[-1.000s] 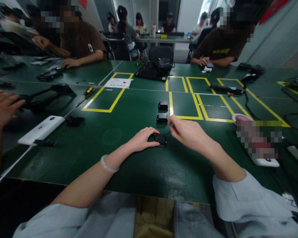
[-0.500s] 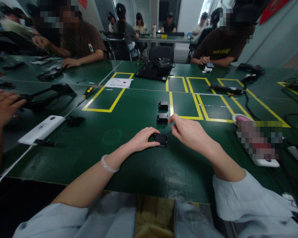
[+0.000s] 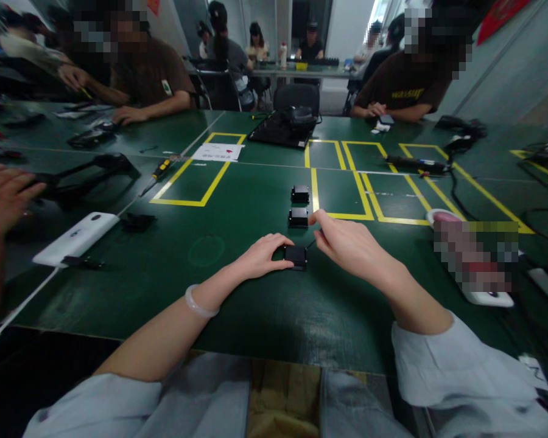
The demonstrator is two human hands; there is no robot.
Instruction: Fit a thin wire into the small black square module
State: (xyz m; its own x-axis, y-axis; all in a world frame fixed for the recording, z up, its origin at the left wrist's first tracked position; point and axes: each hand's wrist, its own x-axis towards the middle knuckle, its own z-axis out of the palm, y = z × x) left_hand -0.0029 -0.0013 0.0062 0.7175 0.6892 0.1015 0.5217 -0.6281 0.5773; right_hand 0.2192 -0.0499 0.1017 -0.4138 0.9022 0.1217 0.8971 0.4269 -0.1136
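My left hand rests on the green table, fingers curled and closed against the left side of a small black square module, pinning it flat. My right hand hovers just to the module's right, thumb and forefinger pinched shut on a thin dark tool whose tip angles down toward the module's upper right corner (it is too slim to say whether it is a driver or a pick). Two more black modules sit in a line beyond, the farther one beside the yellow tape outline.

To do this well, I judge I should press down rather than sideways with the left fingers, so the piece cannot skate on the smooth mat, and keep them clear of the corner being worked. The tool ought to meet the part at a steady angle, wrist braced low near the table; a slip could scratch the casing or jab my left thumb. A white device lies well off to the left, near another person's hand.
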